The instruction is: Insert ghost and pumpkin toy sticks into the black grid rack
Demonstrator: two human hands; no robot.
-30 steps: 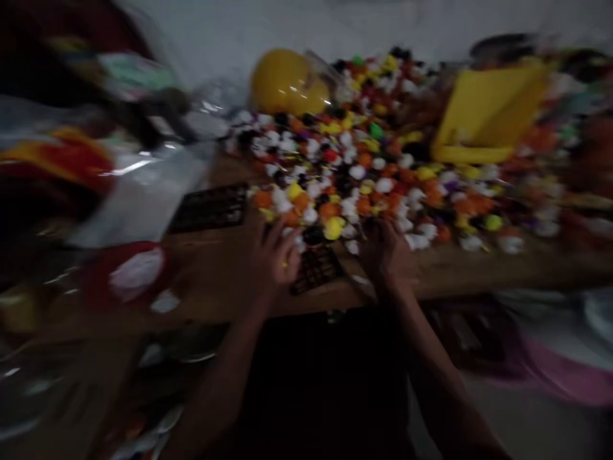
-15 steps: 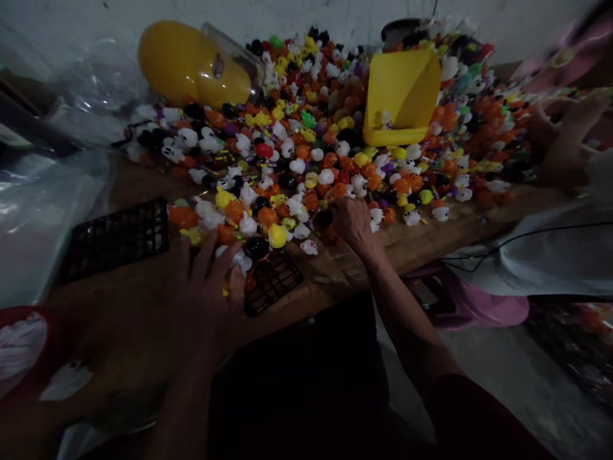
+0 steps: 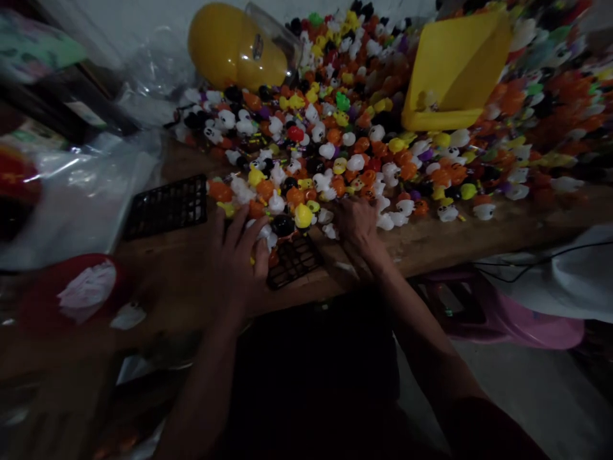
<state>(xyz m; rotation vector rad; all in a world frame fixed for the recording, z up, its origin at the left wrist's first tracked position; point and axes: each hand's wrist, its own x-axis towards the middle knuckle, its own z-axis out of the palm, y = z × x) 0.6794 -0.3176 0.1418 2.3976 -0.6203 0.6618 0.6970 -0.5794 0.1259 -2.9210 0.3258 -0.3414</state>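
Observation:
My left hand (image 3: 239, 252) lies with fingers spread against the near edge of a cluster of small toy figures, its fingertips by a white figure (image 3: 266, 235). A black figure (image 3: 283, 225) and a yellow figure (image 3: 303, 216) sit just right of it, above a black plastic grid tray (image 3: 294, 260) that they partly cover. My right hand (image 3: 358, 225) is closed, its fingers curled down at the front of the pile beside white figures (image 3: 329, 230). Its fingertips are hidden, so what they hold cannot be made out.
A big pile of colourful figures (image 3: 354, 144) covers the table's back. In it stand a yellow scoop (image 3: 454, 70) and a yellow capsule-shaped container (image 3: 220, 48). Another black grid tray (image 3: 167, 207), plastic bags (image 3: 90, 191) and a red bowl (image 3: 36, 300) are left. A pink stool (image 3: 531, 319) stands right.
The view has turned left, bringing the red bowl further in and another person's arm out of sight. My right hand has drawn nearer me and leftward; my left hand stays by the same figures.

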